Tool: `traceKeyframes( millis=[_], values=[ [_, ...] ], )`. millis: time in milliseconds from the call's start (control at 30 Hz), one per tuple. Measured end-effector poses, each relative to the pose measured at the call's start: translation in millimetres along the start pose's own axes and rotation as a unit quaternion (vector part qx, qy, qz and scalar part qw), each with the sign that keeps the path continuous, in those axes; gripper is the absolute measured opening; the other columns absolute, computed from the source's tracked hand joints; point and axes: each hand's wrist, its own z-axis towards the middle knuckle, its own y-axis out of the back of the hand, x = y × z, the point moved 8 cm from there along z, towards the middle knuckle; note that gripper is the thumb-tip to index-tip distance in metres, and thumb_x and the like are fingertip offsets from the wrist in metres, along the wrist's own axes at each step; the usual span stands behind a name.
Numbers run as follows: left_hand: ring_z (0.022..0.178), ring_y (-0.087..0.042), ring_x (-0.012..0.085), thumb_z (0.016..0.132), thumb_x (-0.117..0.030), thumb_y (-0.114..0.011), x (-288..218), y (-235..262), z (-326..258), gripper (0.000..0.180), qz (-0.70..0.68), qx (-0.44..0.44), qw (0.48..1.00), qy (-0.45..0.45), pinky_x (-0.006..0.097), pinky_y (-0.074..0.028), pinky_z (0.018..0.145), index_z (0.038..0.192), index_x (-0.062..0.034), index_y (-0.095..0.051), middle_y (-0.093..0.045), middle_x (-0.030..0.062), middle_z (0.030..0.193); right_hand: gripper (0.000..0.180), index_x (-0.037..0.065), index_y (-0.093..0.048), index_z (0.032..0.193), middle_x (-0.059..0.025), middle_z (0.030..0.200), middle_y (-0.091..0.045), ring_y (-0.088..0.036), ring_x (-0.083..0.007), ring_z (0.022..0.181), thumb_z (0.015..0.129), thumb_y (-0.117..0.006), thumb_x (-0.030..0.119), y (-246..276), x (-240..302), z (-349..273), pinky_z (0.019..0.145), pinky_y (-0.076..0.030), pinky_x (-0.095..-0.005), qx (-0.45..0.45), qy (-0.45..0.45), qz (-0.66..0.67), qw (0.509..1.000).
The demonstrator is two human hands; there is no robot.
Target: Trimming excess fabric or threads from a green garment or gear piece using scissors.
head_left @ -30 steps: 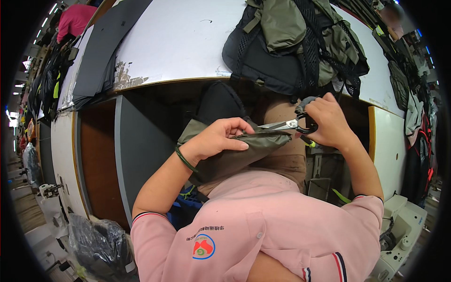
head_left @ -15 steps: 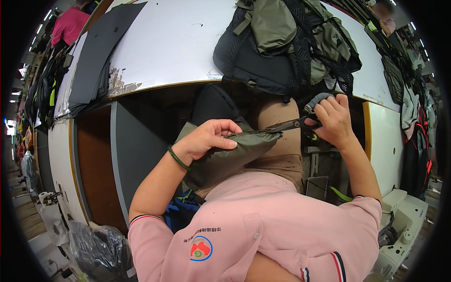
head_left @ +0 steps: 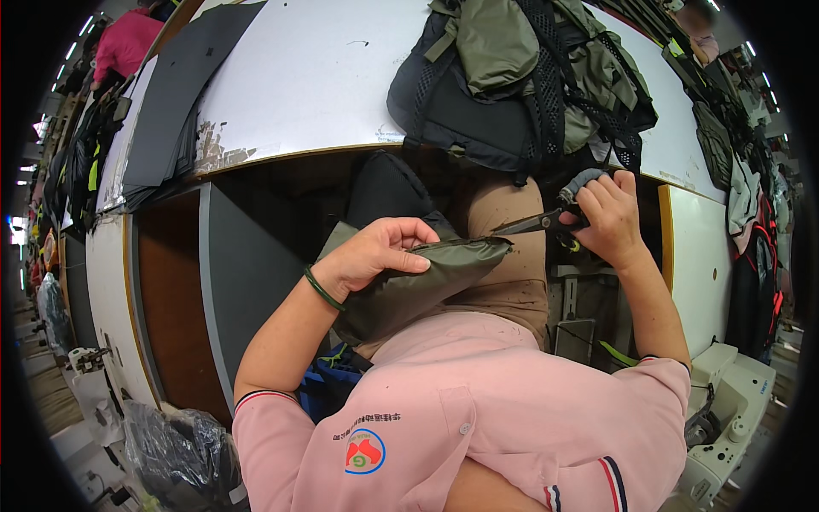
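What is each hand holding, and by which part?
The left hand pinches the olive fabric piece by its upper edge; the right hand holds the scissors by the handles.

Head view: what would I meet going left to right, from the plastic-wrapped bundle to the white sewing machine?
Plastic-wrapped bundle → green bangle → left hand → free end of the olive fabric → scissors → right hand → white sewing machine.

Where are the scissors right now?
In the head view, just right of centre: the scissors are in the right hand, pointing left, close to the olive fabric.
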Motion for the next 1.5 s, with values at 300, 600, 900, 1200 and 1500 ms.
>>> traceKeyframes(
  millis=[300,600,900,1200,1500],
  values=[
    [0.082,-0.055,0.0048,0.08,0.004,-0.074,-10,-11,0,0.04,0.168,-0.05,0.981,-0.081,0.019,-0.046,0.077,0.116,-0.0015,-0.058,-0.058,-0.0019,0.091,0.036,0.01,-0.054,0.079,-0.002,0.072,-0.051,-0.052,-0.0223,0.071,0.064,-0.082,0.027,-4,2,5,0.074,-0.035,-0.0371,0.028,-0.024,0.055,0.998],
    [0.072,-0.046,0.0072,0.078,0.002,-0.074,-23,-44,-8,0.062,0.401,-0.104,0.898,-0.148,0.022,-0.039,0.069,0.131,-0.0075,-0.045,-0.049,-0.0015,0.08,0.049,0.009,-0.059,0.073,-0.006,0.064,-0.056,-0.056,-0.0256,0.066,0.06,-0.086,0.048,-30,34,22,0.073,-0.034,-0.0352,0.251,-0.031,0.26,0.932],
    [0.072,-0.053,0.0195,0.078,-0.003,-0.074,-20,-49,-6,0.063,0.427,-0.077,0.889,-0.15,0.031,-0.045,0.068,0.133,-0.0101,-0.043,-0.053,0.0063,0.079,0.048,0.009,-0.058,0.069,-0.007,0.061,-0.055,-0.056,-0.0271,0.064,0.062,-0.085,0.048,-41,44,23,0.074,-0.035,-0.035,0.306,-0.02,0.255,0.917],
    [0.075,-0.057,0.0207,0.079,-0.004,-0.074,-17,-49,-9,0.062,0.416,-0.077,0.888,-0.182,0.031,-0.047,0.071,0.132,-0.0085,-0.042,-0.056,0.0076,0.08,0.04,0.007,-0.062,0.075,-0.0088,0.069,-0.061,-0.051,-0.0278,0.064,0.067,-0.085,0.039,-47,39,14,0.072,-0.041,-0.0362,0.269,-0.076,0.329,0.902],
    [0.075,-0.06,0.029,0.069,-0.002,-0.079,-31,-47,-35,0.03,0.583,-0.24,0.731,-0.261,0.033,-0.05,0.066,0.082,-0.0029,-0.052,-0.062,0.0114,0.088,0.031,0.003,-0.054,0.077,-0.0111,0.069,-0.056,-0.05,-0.0294,0.066,0.077,-0.079,0.02,-69,84,-2,0.063,-0.041,-0.0391,0.289,-0.092,0.555,0.775]
  ],
)
